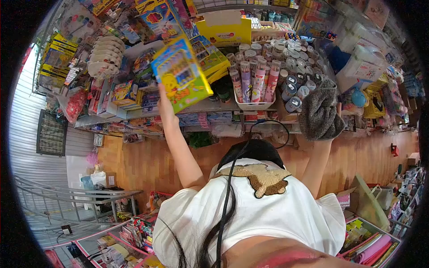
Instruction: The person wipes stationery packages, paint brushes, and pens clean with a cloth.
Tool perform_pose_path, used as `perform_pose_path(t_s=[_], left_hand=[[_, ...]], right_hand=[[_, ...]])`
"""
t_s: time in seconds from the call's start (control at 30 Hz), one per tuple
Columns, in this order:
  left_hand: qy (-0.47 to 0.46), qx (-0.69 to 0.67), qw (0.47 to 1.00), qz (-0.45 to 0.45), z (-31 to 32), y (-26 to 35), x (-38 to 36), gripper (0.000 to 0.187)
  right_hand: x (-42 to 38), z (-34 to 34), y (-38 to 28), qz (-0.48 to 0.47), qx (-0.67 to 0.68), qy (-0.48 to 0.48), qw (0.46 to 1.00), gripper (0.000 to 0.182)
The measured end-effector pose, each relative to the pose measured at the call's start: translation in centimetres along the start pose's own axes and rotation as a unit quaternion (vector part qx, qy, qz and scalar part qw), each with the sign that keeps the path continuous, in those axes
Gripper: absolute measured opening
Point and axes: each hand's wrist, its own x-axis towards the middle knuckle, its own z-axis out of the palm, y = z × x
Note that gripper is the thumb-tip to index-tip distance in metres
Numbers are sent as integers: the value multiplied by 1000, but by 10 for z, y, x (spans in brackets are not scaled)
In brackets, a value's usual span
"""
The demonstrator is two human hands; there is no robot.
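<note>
My left hand (166,105) grips the lower left edge of a flat blue, yellow and green box (183,73), held up tilted in front of the shelf. A picture window on its front shows a row of coloured sticks, too small to name surely. Behind it lie similar yellow and green boxes (212,56). Out to the right, a dark grey cloth (321,111) hangs bunched from my right hand (339,110). The cloth covers most of that hand's fingers. It is beside the tubs at the shelf's front edge.
A white bin (254,105) of clear tubes of coloured pencils stands on the shelf (223,106). Many lidded jars (298,58) crowd its right side. White palettes (105,56) hang at left. Behind me are low display trays (129,243) and a metal railing (85,203) on the wooden floor.
</note>
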Motion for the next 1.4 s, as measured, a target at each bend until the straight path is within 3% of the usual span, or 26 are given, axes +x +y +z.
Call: perform_pose_path(t_s=[0.07,0.17,0.23,0.3,0.33,0.37,0.4,0.47,0.5,0.53,0.63,0.67,0.7,0.77,0.83,0.9,0.93,1.03,1.1,1.33,1.4], left_hand=[[1,91,996,2,0,-15,17,67],[-38,87,995,-10,7,-28,47,63],[-45,80,996,-7,13,-31,58,55],[-90,119,988,-47,15,-18,63,53],[-63,86,994,-30,26,-14,61,52],[-52,138,989,9,32,-10,61,51],[-40,188,980,48,35,-7,57,51],[2,353,923,152,39,-5,57,48],[32,463,860,212,37,-9,62,46],[65,566,778,265,37,-6,59,43],[266,541,681,415,55,17,23,36],[206,496,741,402,58,26,17,36],[142,395,784,458,68,36,6,30],[-38,235,822,517,96,47,-19,22],[-165,186,829,501,135,40,-43,14],[-226,176,793,538,181,33,-52,12],[-253,178,785,537,203,32,-52,16],[-194,125,754,614,275,40,-33,41],[-146,119,770,609,314,54,-31,55],[-190,151,869,432,373,90,-14,72],[-204,157,858,445,368,93,-6,68]], right_hand=[[-4,2,2,-20,-30,32,999,51],[-2,-5,4,-13,26,6,1000,50],[-8,-3,1,8,116,41,992,49],[-15,-10,0,1,113,68,991,48],[-16,-17,0,-18,63,74,995,48],[-16,-22,-4,-41,13,75,996,48],[-19,-9,-6,-18,273,115,955,48],[-23,1,-7,-16,340,170,925,48],[-22,-9,-5,-53,158,187,968,48],[-22,-19,-3,-93,-28,201,975,48],[-25,-32,-10,-89,-80,189,975,45],[-24,-25,-9,-106,-70,198,972,44],[-23,-25,-10,-107,-82,189,973,44],[-29,-30,-11,-107,-108,172,973,44],[-33,-49,-13,-139,-145,187,962,45],[-36,-61,-15,-171,-231,165,943,44],[-37,-55,-16,-161,-199,161,953,45],[-41,-18,-15,-129,-101,147,976,46],[-47,-13,-18,-127,-85,146,977,47],[-61,-23,-29,-152,-93,152,972,48],[-61,-24,-29,-156,-94,152,972,48]])
